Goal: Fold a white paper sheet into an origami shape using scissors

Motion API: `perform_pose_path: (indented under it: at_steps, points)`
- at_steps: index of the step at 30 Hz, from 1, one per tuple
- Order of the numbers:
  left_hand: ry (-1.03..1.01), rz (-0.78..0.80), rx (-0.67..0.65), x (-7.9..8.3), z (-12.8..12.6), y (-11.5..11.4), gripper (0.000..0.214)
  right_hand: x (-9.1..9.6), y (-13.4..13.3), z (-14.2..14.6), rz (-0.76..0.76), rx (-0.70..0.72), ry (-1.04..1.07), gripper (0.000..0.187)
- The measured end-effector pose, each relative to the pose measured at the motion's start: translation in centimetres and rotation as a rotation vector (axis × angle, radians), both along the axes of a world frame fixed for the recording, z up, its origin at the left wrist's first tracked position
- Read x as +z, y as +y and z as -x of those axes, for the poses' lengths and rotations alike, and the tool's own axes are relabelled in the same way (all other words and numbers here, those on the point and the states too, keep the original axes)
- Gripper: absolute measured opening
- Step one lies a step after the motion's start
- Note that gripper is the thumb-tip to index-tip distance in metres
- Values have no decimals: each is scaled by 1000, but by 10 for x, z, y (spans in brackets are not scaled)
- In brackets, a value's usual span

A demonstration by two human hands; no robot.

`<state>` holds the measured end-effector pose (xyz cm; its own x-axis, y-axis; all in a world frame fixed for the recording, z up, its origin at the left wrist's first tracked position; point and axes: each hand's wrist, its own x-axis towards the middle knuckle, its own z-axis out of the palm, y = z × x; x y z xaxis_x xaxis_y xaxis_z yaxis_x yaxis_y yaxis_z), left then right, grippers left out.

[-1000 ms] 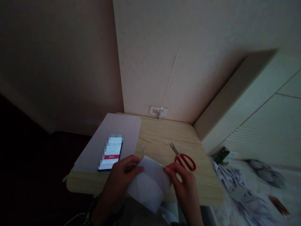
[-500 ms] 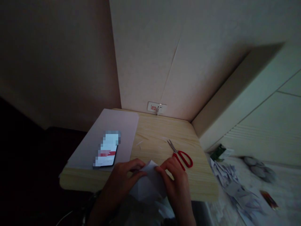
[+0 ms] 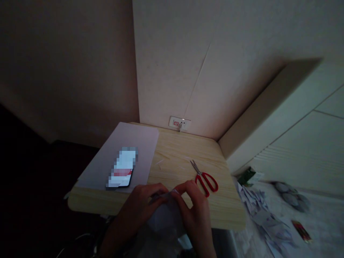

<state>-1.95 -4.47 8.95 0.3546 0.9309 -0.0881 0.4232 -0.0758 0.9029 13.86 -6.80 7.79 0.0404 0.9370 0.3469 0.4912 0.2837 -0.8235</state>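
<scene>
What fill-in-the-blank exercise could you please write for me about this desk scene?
1. The left hand and right hand together pinch a folded ____ paper.
2. The scissors on the wooden table have ____ handles.
3. The smartphone lies screen-up to the ____ of the scissors.
Missing words: white; red; left.

The single head camera looks forward and down from just above and behind the left hand [image 3: 138, 209] and right hand [image 3: 195, 209], close over the paper [image 3: 163, 218] they pinch at the near edge of the table [image 3: 176, 154], with the wall [image 3: 188, 71] beyond the grip filling the upper half of the view.
</scene>
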Motion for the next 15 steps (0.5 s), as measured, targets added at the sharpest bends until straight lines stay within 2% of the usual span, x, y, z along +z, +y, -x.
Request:
perform_pose_path:
  at_steps: [4,6,10,12,15]
  points:
    - [1,23,-25,0,-1,-1,13,3,0,1,-54,-53,-27,22]
    - [3,35,-29,-1,0,-1,13,3,0,1,-58,-25,-52,23]
    - [19,40,40,-2,3,0,15,1,1,-4,20,82,-75,17]
    - [19,41,86,-3,6,2,14,-1,0,-6,63,77,-89,15]
    - [-11,57,98,-3,9,4,13,-3,0,-8,88,25,-120,22]
